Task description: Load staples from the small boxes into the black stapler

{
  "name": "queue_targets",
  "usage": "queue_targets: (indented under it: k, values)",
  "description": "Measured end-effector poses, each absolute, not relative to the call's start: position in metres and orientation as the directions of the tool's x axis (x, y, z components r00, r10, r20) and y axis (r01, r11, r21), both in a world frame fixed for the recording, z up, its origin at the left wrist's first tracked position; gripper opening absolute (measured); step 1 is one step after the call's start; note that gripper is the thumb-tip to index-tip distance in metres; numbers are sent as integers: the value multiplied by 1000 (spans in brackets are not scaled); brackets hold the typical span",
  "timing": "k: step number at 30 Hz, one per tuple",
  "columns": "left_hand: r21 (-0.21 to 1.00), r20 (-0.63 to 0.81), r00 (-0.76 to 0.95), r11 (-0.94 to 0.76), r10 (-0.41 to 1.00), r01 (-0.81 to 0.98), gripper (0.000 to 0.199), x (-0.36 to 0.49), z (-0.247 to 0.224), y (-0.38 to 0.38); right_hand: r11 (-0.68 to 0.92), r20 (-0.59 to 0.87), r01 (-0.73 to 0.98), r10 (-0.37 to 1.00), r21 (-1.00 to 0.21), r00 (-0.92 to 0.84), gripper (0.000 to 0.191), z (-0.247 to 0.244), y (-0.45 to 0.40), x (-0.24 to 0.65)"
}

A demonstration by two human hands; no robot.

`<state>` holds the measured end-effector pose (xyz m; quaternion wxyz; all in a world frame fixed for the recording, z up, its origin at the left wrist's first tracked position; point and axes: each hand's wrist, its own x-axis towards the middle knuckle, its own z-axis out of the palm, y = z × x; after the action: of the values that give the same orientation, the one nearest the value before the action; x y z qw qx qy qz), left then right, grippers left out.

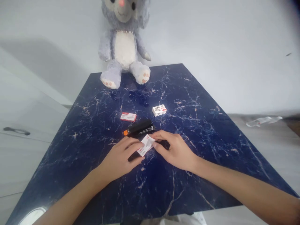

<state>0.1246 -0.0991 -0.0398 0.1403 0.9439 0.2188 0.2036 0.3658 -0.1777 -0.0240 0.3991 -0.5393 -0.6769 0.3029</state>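
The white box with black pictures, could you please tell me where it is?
In the head view, the white box sits on the blue table, beyond the right hand and right of the red-edged box.

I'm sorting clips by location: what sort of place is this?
Probably a room at home: a stuffed toy sits on a marble-patterned table, with a pale cabinet at left.

The left forearm [79, 192] and right forearm [234, 182] slant inward from lower left and lower right; the left hand [122, 156] and right hand [175, 150] nearly meet, 2 thumbs opposing bent fingers in pinches.
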Motion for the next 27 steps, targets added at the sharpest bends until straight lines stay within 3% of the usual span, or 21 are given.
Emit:
queue_targets:
  k: [3, 13, 16, 20, 23, 27]
  values:
    - [391, 296, 802, -832, 519, 394, 36, 127, -39, -102, 304, 260, 535, 953, -788, -158, 37, -25, -178, 366]
    - [413, 244, 832, -830, 498, 376, 33, 125, -32, -101, 437, 369, 692, 893, -575, -257, 44, -32, -169, 380]
    - [389, 260, 849, -855, 460, 344, 27, 122, -31, -99, 426, 420, 776, 878, -466, -230, 40, -25, -160, 397]
    - [331, 299, 830, -867, 471, 372, 22, 122, -34, -97, 419, 415, 794, 879, -440, -234, 27, -21, -157, 404]
    - [302, 327, 786, -846, 525, 440, 16, 122, -39, -95, 461, 377, 803, 869, -377, -321, 37, -21, -159, 398]
    - [246, 381, 745, -837, 547, 489, 9, 125, -43, -93, 385, 390, 876, 884, -292, -258, 52, -25, -145, 409]
